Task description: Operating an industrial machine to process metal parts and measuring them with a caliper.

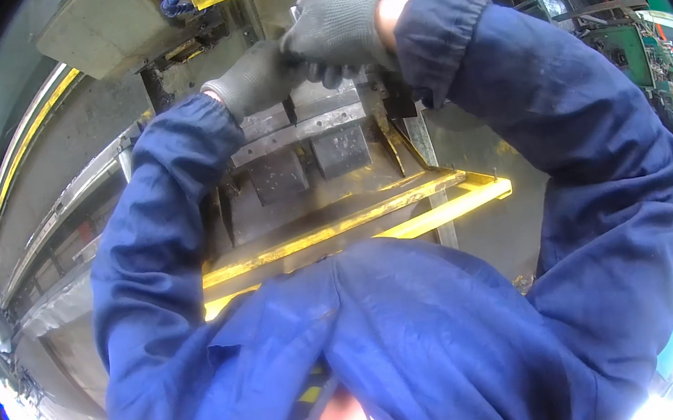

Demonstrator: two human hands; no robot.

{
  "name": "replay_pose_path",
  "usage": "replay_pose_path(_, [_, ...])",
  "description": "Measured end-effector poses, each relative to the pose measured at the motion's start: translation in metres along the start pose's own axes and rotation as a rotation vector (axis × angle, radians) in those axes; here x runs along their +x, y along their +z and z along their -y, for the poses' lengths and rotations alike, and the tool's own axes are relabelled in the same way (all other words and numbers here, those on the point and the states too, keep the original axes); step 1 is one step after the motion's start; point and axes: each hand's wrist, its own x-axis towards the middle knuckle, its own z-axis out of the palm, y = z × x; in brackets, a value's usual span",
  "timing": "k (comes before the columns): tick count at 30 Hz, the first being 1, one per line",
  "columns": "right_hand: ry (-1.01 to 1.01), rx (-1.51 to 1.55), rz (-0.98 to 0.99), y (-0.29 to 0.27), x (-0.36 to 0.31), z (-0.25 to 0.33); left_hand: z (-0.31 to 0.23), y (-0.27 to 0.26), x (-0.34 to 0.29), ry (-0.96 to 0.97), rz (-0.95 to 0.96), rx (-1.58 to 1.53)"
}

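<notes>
In the head view, the right hand (338, 26) and the left hand (259, 78), both in grey knitted gloves, meet over the far part of the machine bed (259, 223). The right hand is bent with its fingers curled, and it partly covers the left hand; the two are touching. A small bright metal piece (295, 13) shows beside the right hand, but I cannot tell whether either hand grasps it or anything else, because the gloves hide the inner side. Just nearer than the hands is a metal fixture (299, 134), a bar with holes and blocks below it. It lies between the hands and the yellow frame (445, 212), which runs along the near edge of the bed. Probably the hands are joined so that one supports the other at a narrow spot; the arms reach far, I suppose, because the frame keeps the body back. Blue segmented hoses (177, 1) are near the far edge, apart from the hands.
</notes>
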Motion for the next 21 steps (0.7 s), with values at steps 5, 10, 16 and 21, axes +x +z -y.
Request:
replay_pose_path(5, [0.018, -0.020, 0.022, -0.001, -0.008, -0.003, 0.021, 0.009, 0.007, 0.204, -0.027, -0.068])
replay_pose_path(10, [0.043, -0.058, 0.050, -0.004, -0.019, -0.002, 0.031, 0.003, 0.013, 0.086, 0.072, 0.019])
replay_pose_path(16, [0.031, -0.130, 0.113, -0.001, -0.017, 0.014, 0.023, 0.008, 0.008, -0.071, -0.040, -0.119])
replay_pose_path(21, [0.040, -0.157, 0.134, -0.004, -0.024, 0.013, 0.023, 0.007, 0.008, 0.063, 0.004, 0.087])
